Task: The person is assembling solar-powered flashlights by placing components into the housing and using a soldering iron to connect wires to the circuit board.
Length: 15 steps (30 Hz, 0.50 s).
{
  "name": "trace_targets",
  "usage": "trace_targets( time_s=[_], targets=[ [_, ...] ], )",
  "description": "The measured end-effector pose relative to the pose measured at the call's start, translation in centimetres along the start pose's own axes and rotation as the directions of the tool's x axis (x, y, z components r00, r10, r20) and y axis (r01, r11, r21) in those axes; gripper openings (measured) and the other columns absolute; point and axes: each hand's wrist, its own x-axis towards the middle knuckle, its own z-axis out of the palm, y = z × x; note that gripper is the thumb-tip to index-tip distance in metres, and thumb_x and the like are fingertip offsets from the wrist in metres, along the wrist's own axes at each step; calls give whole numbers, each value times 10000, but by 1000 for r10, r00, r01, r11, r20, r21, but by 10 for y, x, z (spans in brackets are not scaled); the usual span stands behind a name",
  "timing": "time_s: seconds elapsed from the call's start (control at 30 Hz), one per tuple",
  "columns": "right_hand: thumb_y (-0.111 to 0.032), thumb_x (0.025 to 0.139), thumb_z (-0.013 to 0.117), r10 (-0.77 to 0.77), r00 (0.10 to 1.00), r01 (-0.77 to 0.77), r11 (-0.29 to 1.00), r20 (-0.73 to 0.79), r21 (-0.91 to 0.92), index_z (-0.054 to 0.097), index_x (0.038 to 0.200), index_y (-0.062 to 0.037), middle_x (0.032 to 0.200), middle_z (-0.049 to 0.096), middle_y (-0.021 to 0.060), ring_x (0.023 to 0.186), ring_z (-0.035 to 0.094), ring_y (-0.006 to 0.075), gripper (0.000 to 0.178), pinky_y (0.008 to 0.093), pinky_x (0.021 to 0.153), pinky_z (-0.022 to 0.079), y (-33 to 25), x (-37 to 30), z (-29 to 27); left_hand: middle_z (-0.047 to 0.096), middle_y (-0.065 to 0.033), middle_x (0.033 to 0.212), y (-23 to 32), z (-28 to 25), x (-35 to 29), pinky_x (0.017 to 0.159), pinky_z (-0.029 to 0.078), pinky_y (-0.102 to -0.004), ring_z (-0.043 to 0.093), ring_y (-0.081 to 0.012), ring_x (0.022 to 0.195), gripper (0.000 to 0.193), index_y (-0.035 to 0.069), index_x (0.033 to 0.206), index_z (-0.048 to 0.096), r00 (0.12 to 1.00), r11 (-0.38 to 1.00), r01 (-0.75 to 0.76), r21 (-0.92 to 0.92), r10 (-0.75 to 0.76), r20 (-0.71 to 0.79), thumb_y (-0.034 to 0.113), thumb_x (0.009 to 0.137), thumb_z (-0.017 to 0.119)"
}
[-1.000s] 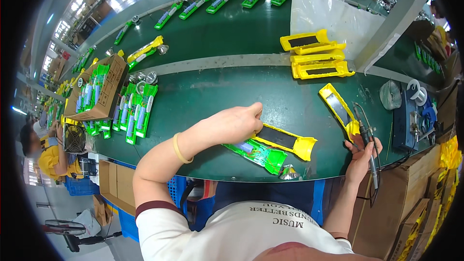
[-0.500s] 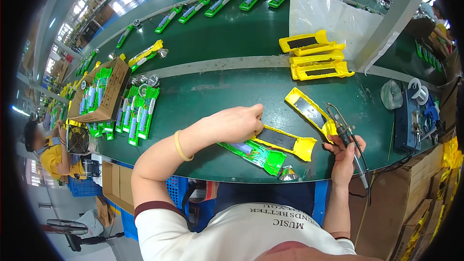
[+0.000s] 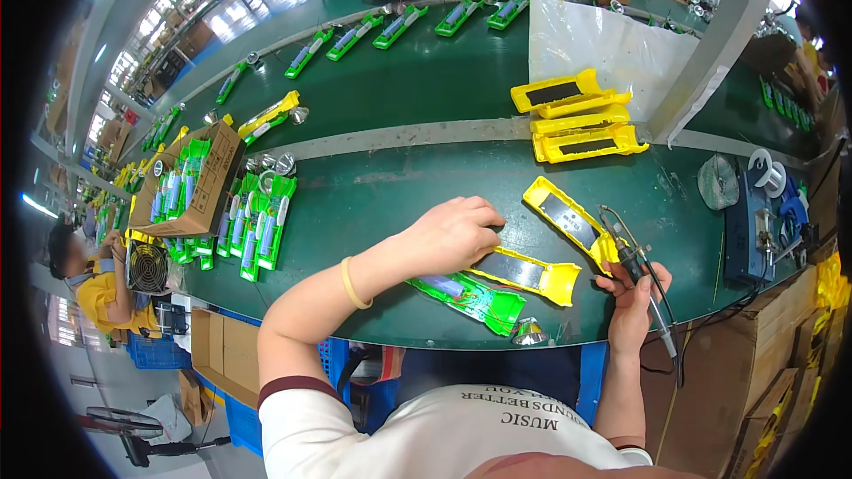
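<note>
My left hand (image 3: 451, 236) is bent over the upper left end of a yellow plastic shell half (image 3: 532, 271) with a dark panel inside. Its fingers are curled, and whatever is between the fingertips is hidden. Beneath it lies a green shell half (image 3: 484, 305) with a blue battery cell, thin red wires and a silver reflector cup (image 3: 529, 332) at its lower end. My right hand (image 3: 632, 294) is closed round a soldering iron (image 3: 635, 268) with a bent metal tube alongside. The iron's upper end is over a second yellow shell half (image 3: 569, 221).
Stacked yellow shell halves (image 3: 586, 144) lie ahead by a metal post. At left, a cardboard box (image 3: 210, 179) and a pile of green halves (image 3: 262, 226) hold battery cells. A blue soldering unit (image 3: 744, 232) and a solder spool (image 3: 769, 173) stand right. A co-worker (image 3: 102, 279) sits far left.
My left hand has shifted slightly right, and its fingers look less tightly bunched. My right hand keeps the soldering iron in about the same place. The whole view has dropped a little.
</note>
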Motion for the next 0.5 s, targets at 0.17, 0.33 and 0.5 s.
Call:
trace_targets(
  time_s=[0.17,0.33,0.5],
  targets=[
    [-312,939,403,-9,1000,9,1000,-13,-7,311,1146,-90,1044,542,177,884,611,294,317,342,704,530,3,-3,-3,551,-122,1087,19,-27,-9,935,384,-466,492,-316,1096,297,96,891,616,986,988,-156,-13,155,-54,230,643,708],
    [-309,921,451,4,1000,-2,998,-31,56,299,1146,-58,1084,503,195,910,599,320,370,394,731,523,1,8,2,532,-157,1076,20,-5,-35,929,378,-435,488,-325,1057,461,69,1066,534,989,960,58,-274,-19,146,185,655,707],
    [-268,935,423,-3,1000,3,999,-9,45,309,1112,-39,970,575,197,887,613,306,310,379,752,523,0,17,2,584,-108,924,12,-3,-30,761,450,-372,559,-298,843,496,65,1039,527,970,932,241,-269,-231,70,184,614,755]
  ],
)
